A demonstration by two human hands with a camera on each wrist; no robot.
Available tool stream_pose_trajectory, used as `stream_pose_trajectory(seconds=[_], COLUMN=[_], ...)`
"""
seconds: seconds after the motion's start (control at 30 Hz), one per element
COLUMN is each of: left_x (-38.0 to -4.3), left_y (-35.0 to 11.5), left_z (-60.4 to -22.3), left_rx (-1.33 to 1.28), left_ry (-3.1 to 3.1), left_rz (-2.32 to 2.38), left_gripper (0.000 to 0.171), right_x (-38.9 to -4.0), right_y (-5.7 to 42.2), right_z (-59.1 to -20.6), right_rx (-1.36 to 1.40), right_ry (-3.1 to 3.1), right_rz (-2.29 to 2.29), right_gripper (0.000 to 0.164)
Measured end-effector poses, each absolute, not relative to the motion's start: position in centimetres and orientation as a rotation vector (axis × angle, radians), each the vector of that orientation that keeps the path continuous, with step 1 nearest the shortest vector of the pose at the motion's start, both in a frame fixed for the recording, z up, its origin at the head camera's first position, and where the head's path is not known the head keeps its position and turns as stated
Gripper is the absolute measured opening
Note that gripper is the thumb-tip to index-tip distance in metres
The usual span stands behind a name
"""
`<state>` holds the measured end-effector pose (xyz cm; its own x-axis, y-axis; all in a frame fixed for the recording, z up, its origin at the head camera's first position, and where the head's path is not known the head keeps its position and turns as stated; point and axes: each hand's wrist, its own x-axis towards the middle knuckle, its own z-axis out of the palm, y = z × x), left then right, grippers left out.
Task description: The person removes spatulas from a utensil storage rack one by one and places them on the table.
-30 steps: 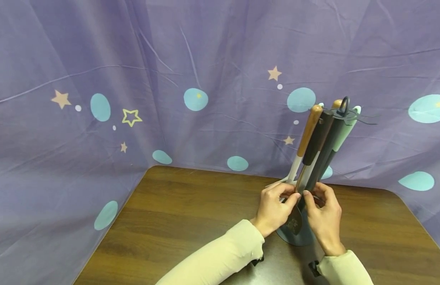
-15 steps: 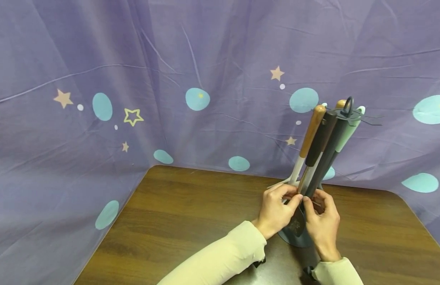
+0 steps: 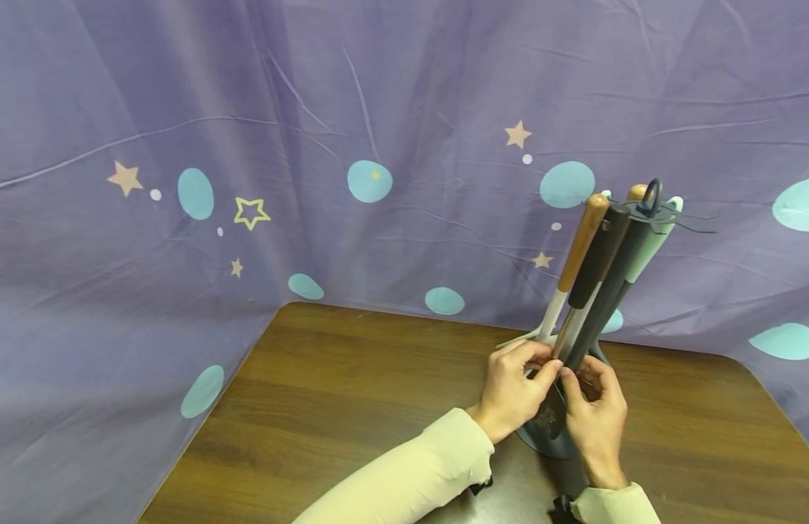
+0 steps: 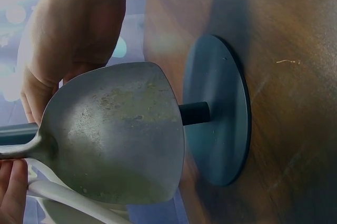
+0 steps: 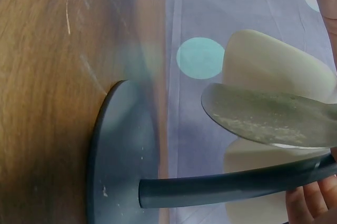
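Note:
A dark blue-grey utensil stand (image 3: 607, 306) with a round base (image 4: 216, 145) stands tilted on the right of the table in the head view. My left hand (image 3: 515, 386) pinches the thin metal neck of a turner, whose dark handle (image 3: 594, 269) points up to the stand's top. The turner's worn metal blade (image 4: 113, 129) hangs beside the pole, above the base. My right hand (image 3: 597, 415) grips the lower pole, its fingers (image 5: 316, 197) behind it in the right wrist view. Part of the blade is hidden by my hands in the head view.
Other utensils hang round the stand: one with an orange-brown wooden handle (image 3: 584, 240), one with a pale green handle (image 3: 649, 251). Pale utensil heads (image 5: 274, 61) hang behind the turner. A purple curtain (image 3: 404, 182) borders the wooden table (image 3: 365, 371).
The head view has shifted slightly, so everything sits farther right. The stand's top leans a little more to the right, and my right wrist has moved slightly inward. Both hands keep their holds.

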<state>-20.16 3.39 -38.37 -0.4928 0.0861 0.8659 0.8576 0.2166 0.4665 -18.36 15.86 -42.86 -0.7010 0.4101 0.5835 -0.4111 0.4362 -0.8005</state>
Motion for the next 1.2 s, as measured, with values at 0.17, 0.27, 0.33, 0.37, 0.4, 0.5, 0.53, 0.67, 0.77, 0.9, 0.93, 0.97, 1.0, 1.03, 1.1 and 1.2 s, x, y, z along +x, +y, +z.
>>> stream_pose_trajectory(seconds=[0.17,0.27,0.33,0.37,0.4,0.5,0.53,0.67,0.77,0.9,0.93,0.97,1.0,1.03,1.1,1.2], left_x=[-20.2,-20.3,-20.5,-20.6,-20.6,-20.7,-20.6,-20.4,-20.3,-20.3,-20.4,-20.3,-20.4,-20.5,-21.0,-21.8], left_y=[3.4,3.5,3.6,3.7,3.7,3.8,3.7,3.6,3.5,3.5,3.5,3.5,3.6,3.6,3.8,4.2], left_z=[-38.4,-38.7,-39.0,-39.1,-39.2,-39.2,-39.1,-38.7,-38.6,-38.5,-38.6,-38.6,-38.6,-38.8,-39.5,-40.6], left_rx=[-0.879,-0.876,-0.872,-0.872,-0.871,-0.873,-0.875,-0.877,-0.875,-0.876,-0.877,-0.877,-0.880,-0.881,-0.881,-0.875], left_ry=[-1.764,-1.770,-1.775,-1.777,-1.779,-1.779,-1.776,-1.777,-1.783,-1.783,-1.783,-1.784,-1.784,-1.784,-1.786,-1.789], left_rz=[-1.356,-1.357,-1.354,-1.352,-1.351,-1.348,-1.352,-1.351,-1.337,-1.331,-1.329,-1.328,-1.332,-1.336,-1.334,-1.340], left_gripper=[0.013,0.013,0.013,0.013,0.013,0.013,0.013,0.013,0.013,0.013,0.013,0.013,0.013,0.013,0.013,0.012], right_x=[-18.5,-18.5,-18.5,-18.5,-18.5,-18.5,-18.5,-18.5,-18.6,-18.6,-18.6,-18.6,-18.6,-18.6,-18.6,-18.6], right_y=[15.9,15.9,15.9,15.9,16.0,16.0,16.0,16.1,16.2,16.2,16.2,16.2,16.2,16.2,16.2,16.2], right_z=[-43.1,-43.1,-43.1,-43.1,-43.1,-43.1,-43.1,-43.1,-43.1,-43.1,-43.1,-43.1,-43.1,-43.2,-43.2,-43.2], right_rx=[0.006,0.018,0.027,0.029,0.033,0.037,0.038,0.048,0.054,0.061,0.060,0.059,0.059,0.058,0.056,0.058], right_ry=[-1.903,-1.902,-1.904,-1.903,-1.903,-1.901,-1.900,-1.902,-1.902,-1.903,-1.903,-1.903,-1.901,-1.900,-1.898,-1.898], right_rz=[1.347,1.347,1.344,1.345,1.344,1.346,1.347,1.352,1.354,1.354,1.356,1.358,1.362,1.361,1.362,1.364], right_gripper=[0.028,0.027,0.027,0.027,0.027,0.027,0.027,0.027,0.028,0.028,0.028,0.028,0.028,0.028,0.028,0.028])
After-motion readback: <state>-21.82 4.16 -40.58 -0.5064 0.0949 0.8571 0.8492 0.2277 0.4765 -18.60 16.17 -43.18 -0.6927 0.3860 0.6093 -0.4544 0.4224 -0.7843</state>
